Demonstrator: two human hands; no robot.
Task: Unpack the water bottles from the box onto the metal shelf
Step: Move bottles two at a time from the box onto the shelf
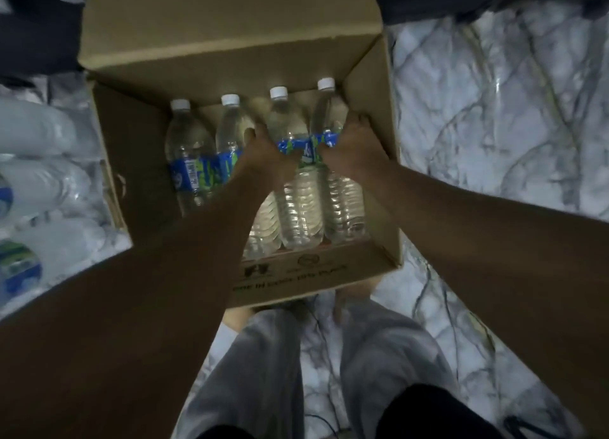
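Note:
An open cardboard box [230,42] stands on the marble floor with several clear water bottles lying inside, white caps pointing away from me, blue and green labels round their middles. My left hand [263,155] grips the third bottle from the left [300,207] at its label. At the far right, my right hand [354,145] grips the last bottle [344,207] in the same place. The leftmost bottle [188,155] and its neighbour [230,125] lie untouched. My forearms hide part of the bottles. No metal shelf is in view.
More water bottles [29,181] lie stacked at the left edge of the view. The box's far flap stands up. White marble floor [494,108] spreads to the right. My legs in grey trousers [379,356] stand just in front of the box.

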